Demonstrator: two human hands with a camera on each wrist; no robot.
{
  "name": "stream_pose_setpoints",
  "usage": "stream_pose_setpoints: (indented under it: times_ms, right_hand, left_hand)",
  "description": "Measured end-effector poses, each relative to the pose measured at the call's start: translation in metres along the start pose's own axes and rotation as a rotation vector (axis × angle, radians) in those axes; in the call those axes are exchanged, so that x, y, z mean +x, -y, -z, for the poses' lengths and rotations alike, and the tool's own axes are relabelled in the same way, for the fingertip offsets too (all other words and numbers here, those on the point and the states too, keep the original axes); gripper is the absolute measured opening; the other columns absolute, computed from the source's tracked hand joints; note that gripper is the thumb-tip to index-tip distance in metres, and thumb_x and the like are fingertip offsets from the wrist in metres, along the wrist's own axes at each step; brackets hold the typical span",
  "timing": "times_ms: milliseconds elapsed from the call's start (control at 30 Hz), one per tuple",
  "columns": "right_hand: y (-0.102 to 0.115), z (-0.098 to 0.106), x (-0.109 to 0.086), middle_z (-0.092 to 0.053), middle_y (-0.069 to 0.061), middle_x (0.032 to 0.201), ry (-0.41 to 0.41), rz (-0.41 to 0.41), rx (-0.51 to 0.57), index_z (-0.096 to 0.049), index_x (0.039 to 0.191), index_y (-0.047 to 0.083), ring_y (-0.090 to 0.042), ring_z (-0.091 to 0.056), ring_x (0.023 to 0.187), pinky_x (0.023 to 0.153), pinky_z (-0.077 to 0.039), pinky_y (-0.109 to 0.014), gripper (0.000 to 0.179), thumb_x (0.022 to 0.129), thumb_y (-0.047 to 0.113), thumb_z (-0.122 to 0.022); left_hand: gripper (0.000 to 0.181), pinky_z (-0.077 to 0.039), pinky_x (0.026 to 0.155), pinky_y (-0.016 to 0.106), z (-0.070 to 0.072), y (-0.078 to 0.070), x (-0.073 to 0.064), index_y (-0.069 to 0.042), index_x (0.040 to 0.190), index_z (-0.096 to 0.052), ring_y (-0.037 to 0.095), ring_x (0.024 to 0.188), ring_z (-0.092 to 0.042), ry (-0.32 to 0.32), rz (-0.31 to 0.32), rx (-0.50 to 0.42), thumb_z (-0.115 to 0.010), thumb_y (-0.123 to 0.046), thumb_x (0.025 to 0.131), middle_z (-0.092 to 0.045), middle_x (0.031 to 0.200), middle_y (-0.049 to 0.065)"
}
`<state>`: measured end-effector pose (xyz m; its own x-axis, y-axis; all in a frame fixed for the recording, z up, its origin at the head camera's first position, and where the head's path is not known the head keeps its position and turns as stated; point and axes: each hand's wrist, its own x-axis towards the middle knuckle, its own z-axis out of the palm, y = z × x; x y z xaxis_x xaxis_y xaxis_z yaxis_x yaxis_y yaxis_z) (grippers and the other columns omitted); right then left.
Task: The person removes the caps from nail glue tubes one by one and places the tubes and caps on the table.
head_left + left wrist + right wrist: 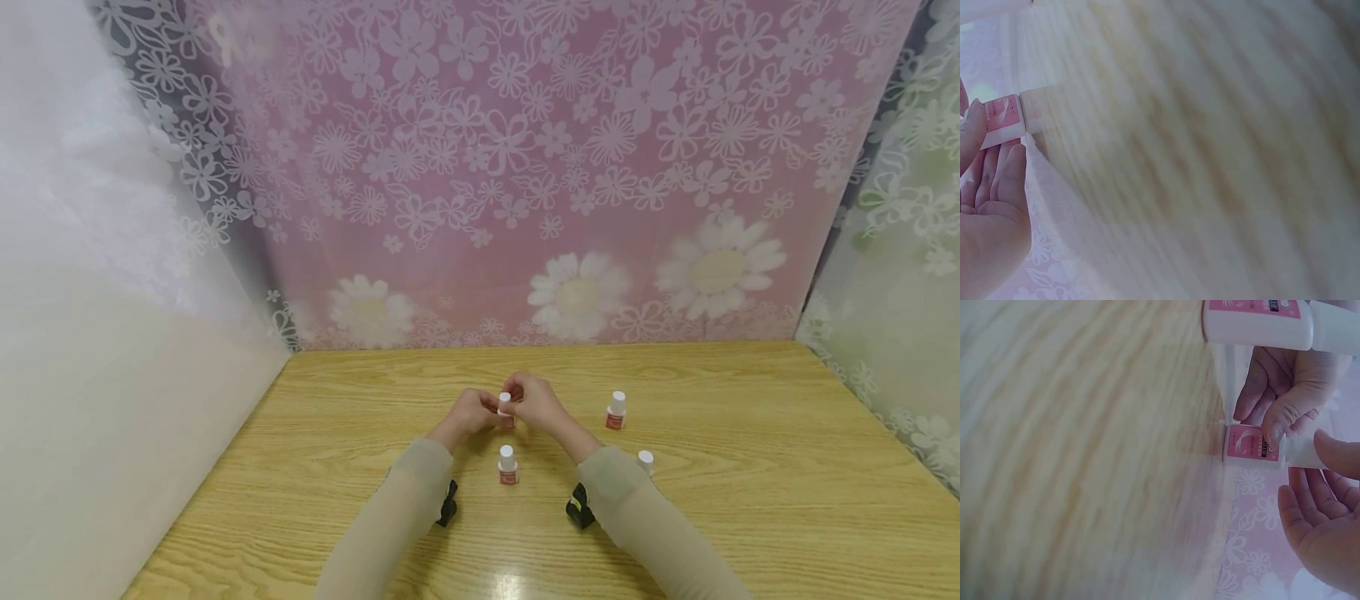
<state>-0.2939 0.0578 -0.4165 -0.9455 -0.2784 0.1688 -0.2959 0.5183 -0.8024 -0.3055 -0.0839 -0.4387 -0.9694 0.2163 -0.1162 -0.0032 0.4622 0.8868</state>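
Note:
Both hands meet at one small white bottle with a red-pink label [507, 422], upright on the wooden table. My left hand [474, 411] grips its body from the left; in the right wrist view the left thumb presses across the label. From the other side, my right hand [536, 402] pinches the white cap [1302, 452] between thumb and fingers. In the left wrist view the labelled body [1005, 119] shows between thumb and fingers at the left edge. A matching bottle [507, 467] stands upright, closer to me, between the forearms.
Another such bottle [616, 411] stands to the right of the hands. One more bottle [646, 460] is partly hidden behind the right sleeve [660, 529]. Black wrist devices [579, 507] sit under both forearms. A pink flowered curtain [525, 183] closes off the table's far edge.

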Motion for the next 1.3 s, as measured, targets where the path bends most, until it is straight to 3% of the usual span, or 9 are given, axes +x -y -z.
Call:
stream_pose_setpoints:
  times_ms: [333, 567, 900, 1300]
  right_hand:
    - [0.0067, 0.0022, -0.0031, -0.060, -0.007, 0.083, 0.021, 0.022, -0.002, -0.061, 0.091, -0.002, -0.023, -0.057, 0.084, 0.070, -0.046, -0.034, 0.013, 0.079, -0.004, -0.061]
    - [0.0038, 0.0017, -0.0014, -0.060, -0.006, 0.084, 0.037, 0.024, -0.016, -0.061, 0.095, -0.002, -0.021, -0.056, 0.081, 0.066, -0.046, -0.032, 0.016, 0.079, -0.005, -0.060]
    - [0.0034, 0.0021, -0.0006, -0.060, -0.009, 0.087, 0.023, -0.010, 0.004, -0.060, 0.100, -0.003, -0.019, -0.055, 0.080, 0.067, -0.046, -0.031, 0.032, 0.074, 0.010, -0.071]
    - [0.0032, 0.0034, 0.0000, -0.057, -0.002, 0.075, 0.004, -0.018, -0.023, -0.058, 0.085, 0.002, -0.015, -0.054, 0.070, 0.062, -0.045, -0.029, 0.023, 0.071, 0.011, -0.075]
  left_hand:
    - [0.019, -0.045, 0.063, 0.026, 0.0004, -0.0021, -0.0017, 0.002, 0.084, -0.067, 0.010, 0.066, -0.053, 0.008, 0.014, -0.030, -0.075, -0.004, 0.068, -0.065, 0.078, 0.005]
    - [0.019, -0.045, 0.064, 0.028, 0.0011, -0.0022, -0.0019, 0.002, 0.084, -0.067, 0.010, 0.067, -0.052, 0.009, 0.013, -0.031, -0.075, -0.003, 0.068, -0.065, 0.077, 0.005]
    - [0.014, -0.042, 0.060, 0.022, 0.0007, -0.0031, -0.0028, -0.002, 0.080, -0.069, 0.010, 0.068, -0.049, 0.004, 0.015, 0.026, -0.075, -0.008, 0.069, -0.064, 0.074, 0.001]
    - [0.017, -0.041, 0.058, 0.021, 0.0010, -0.0018, -0.0020, -0.002, 0.083, -0.069, 0.009, 0.066, -0.049, 0.002, 0.009, 0.013, -0.076, -0.007, 0.068, -0.065, 0.075, 0.003]
